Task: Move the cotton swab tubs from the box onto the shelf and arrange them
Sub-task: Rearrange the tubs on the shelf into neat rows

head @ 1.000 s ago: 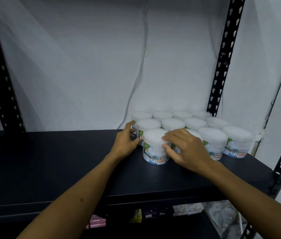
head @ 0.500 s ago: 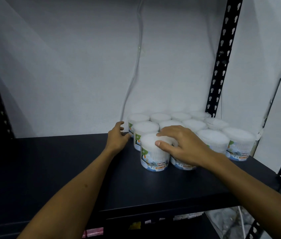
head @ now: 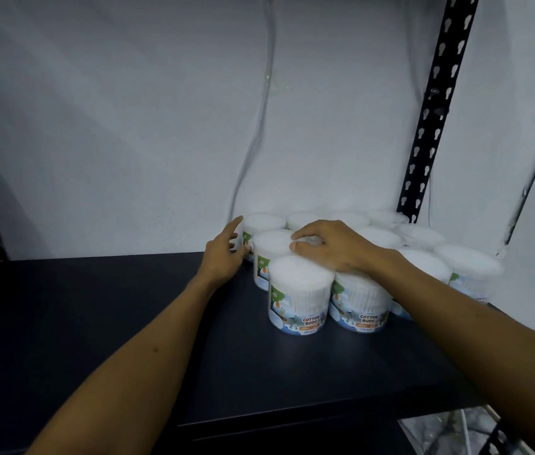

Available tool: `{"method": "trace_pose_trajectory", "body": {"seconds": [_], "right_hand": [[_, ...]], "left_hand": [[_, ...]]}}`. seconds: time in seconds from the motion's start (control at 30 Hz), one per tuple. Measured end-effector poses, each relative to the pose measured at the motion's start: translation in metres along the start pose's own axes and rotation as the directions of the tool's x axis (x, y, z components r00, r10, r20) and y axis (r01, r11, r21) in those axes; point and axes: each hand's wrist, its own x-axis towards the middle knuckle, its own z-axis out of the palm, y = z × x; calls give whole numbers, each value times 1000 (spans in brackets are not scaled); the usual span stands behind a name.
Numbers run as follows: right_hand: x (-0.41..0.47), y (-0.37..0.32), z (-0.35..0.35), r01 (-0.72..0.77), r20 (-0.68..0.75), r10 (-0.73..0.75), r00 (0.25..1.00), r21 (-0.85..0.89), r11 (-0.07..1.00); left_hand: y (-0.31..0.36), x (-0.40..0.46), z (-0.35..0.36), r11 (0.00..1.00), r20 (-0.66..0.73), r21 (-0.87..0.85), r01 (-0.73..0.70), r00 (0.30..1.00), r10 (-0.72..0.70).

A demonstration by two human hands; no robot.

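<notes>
Head view: tubs (head: pixel 299 290) crowd shelf (head: pixel 128 323) by upright (head: pixel 430 126).

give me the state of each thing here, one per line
left hand: open, fingers against the side of the back-left tubs
right hand: open, resting on the tub tops
front tub: upright, lid on, label facing out
tub cluster: upright, packed together on the shelf

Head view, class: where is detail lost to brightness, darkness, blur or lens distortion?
Head view: the tub lids are blown out to plain white; the black shelf is too dark for texture; the right hand looks slightly soft; the slotted upright leans, suggesting wide-angle distortion.
</notes>
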Motion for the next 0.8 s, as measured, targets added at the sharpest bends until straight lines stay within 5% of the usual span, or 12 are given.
{"method": "trace_pose_trajectory", "body": {"seconds": [0.8], "right_hand": [[-1, 3, 4, -1, -44, 3, 999, 42, 999]], "left_hand": [[6, -6, -1, 998, -28, 51, -32, 999, 34]]}}
